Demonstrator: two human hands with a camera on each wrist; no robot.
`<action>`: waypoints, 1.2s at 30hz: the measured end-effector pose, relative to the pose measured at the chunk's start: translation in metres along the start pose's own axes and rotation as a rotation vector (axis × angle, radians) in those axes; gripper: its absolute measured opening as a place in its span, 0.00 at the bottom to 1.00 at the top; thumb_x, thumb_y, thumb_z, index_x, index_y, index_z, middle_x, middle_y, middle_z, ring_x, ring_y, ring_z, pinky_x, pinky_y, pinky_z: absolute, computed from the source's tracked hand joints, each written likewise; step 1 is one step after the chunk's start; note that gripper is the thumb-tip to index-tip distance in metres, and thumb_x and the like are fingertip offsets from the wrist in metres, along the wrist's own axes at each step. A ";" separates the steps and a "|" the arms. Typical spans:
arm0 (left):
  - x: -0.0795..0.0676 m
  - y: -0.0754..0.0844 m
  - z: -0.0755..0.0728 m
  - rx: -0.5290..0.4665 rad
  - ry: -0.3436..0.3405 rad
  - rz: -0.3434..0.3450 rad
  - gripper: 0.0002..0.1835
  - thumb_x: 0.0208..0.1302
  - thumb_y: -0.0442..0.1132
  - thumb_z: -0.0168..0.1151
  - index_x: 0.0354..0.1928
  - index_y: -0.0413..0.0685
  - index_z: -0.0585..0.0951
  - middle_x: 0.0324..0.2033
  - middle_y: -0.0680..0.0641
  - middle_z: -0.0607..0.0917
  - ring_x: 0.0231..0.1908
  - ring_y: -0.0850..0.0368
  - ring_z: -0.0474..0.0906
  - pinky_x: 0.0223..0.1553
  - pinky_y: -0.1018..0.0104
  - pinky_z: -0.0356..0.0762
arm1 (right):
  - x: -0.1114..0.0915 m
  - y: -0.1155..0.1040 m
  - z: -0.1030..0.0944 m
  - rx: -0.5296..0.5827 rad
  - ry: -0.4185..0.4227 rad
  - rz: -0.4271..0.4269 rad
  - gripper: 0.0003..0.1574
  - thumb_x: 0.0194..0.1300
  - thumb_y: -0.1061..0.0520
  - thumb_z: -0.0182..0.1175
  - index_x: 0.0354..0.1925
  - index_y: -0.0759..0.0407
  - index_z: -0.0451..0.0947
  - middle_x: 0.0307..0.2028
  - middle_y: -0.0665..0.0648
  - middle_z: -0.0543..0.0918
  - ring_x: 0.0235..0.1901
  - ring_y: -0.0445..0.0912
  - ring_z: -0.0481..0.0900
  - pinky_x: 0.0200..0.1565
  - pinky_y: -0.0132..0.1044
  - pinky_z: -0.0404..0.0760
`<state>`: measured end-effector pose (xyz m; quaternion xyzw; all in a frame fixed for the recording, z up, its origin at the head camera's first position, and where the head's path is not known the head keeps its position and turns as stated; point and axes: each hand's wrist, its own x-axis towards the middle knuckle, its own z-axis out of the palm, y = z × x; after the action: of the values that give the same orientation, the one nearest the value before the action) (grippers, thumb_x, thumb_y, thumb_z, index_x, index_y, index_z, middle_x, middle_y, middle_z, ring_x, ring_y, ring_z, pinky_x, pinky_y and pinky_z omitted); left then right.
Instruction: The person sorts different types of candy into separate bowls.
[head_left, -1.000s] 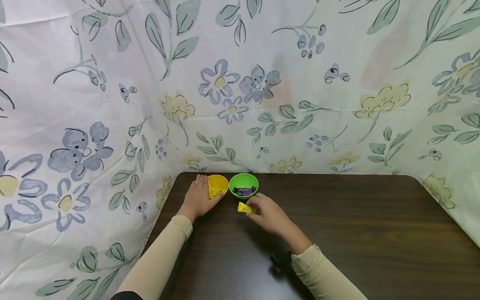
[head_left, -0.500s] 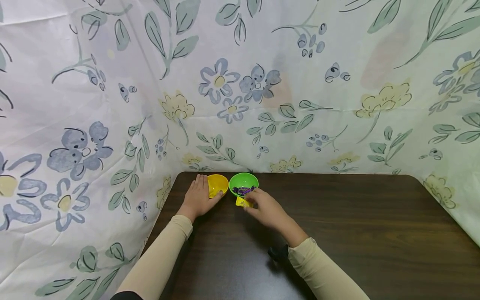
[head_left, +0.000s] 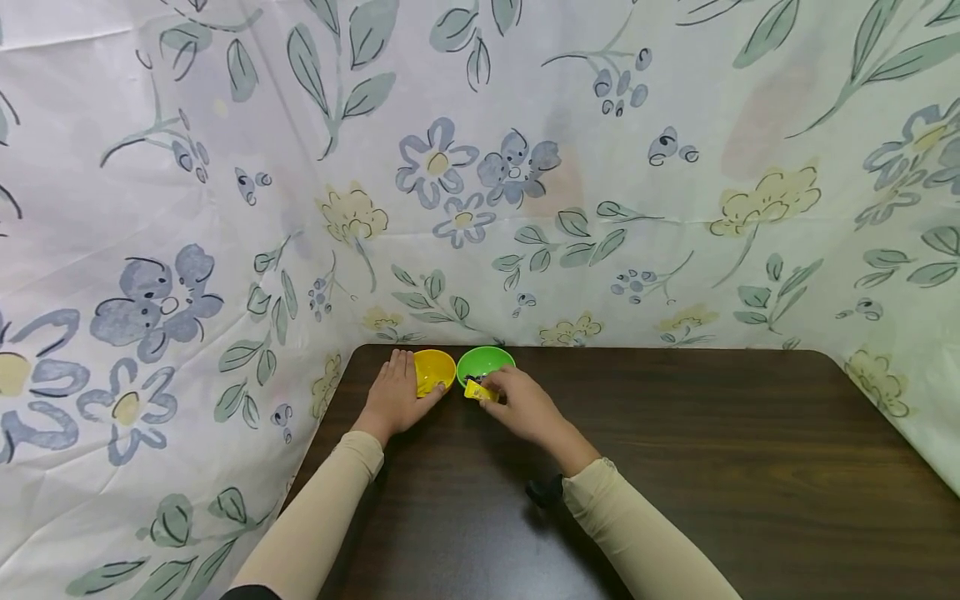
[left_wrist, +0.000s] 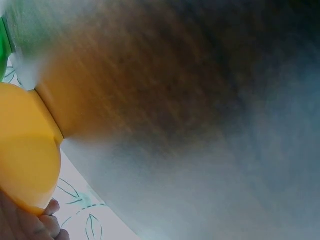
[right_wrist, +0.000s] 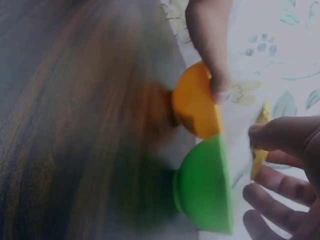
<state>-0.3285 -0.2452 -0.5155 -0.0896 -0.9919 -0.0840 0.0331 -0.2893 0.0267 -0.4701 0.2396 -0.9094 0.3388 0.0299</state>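
At the table's far left, my left hand [head_left: 395, 396] holds the side of a yellow bowl [head_left: 437, 368], its fingers along the left rim and its thumb at the near rim. Something yellow lies inside that bowl, partly covered by the thumb. My right hand [head_left: 525, 406] pinches a small yellow wrapped candy [head_left: 476, 391] between thumb and fingers, over the near rim of a green bowl [head_left: 486, 358]. Dark-wrapped candy [head_left: 471, 380] in the green bowl is mostly hidden behind the right hand and the yellow candy. In the right wrist view the yellow candy [right_wrist: 260, 157] shows edge-on.
The two bowls stand side by side at the back edge of a dark wooden table [head_left: 675, 467]. A floral cloth [head_left: 600, 167] hangs behind the table and along its left side. A small black object [head_left: 544, 492] shows by the right cuff.
My right hand has moved away from me and slightly left, bringing the yellow candy from in front of the green bowl to over its near rim. My left hand has stayed on the yellow bowl.
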 end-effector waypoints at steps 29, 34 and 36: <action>-0.002 0.000 -0.006 -0.004 0.010 0.020 0.56 0.76 0.74 0.41 0.82 0.28 0.53 0.82 0.29 0.57 0.84 0.34 0.49 0.84 0.41 0.48 | 0.044 -0.005 0.022 -0.124 0.086 0.064 0.16 0.69 0.49 0.71 0.49 0.57 0.88 0.48 0.54 0.84 0.42 0.46 0.82 0.47 0.43 0.88; -0.001 -0.002 0.000 -0.002 0.016 0.023 0.57 0.76 0.74 0.39 0.82 0.27 0.53 0.82 0.29 0.57 0.84 0.34 0.49 0.84 0.41 0.49 | 0.052 -0.004 0.025 -0.120 0.075 0.062 0.15 0.69 0.50 0.70 0.49 0.58 0.88 0.46 0.55 0.83 0.41 0.46 0.79 0.49 0.42 0.86; -0.001 -0.002 0.001 0.000 0.015 0.027 0.57 0.76 0.75 0.39 0.82 0.27 0.53 0.82 0.29 0.57 0.84 0.34 0.49 0.84 0.41 0.49 | 0.055 -0.004 0.026 -0.130 0.073 0.054 0.15 0.69 0.51 0.71 0.48 0.59 0.88 0.45 0.55 0.83 0.40 0.46 0.79 0.49 0.41 0.86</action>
<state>-0.3279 -0.2473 -0.5174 -0.1022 -0.9904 -0.0839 0.0415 -0.3332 -0.0152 -0.4760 0.1998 -0.9339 0.2882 0.0693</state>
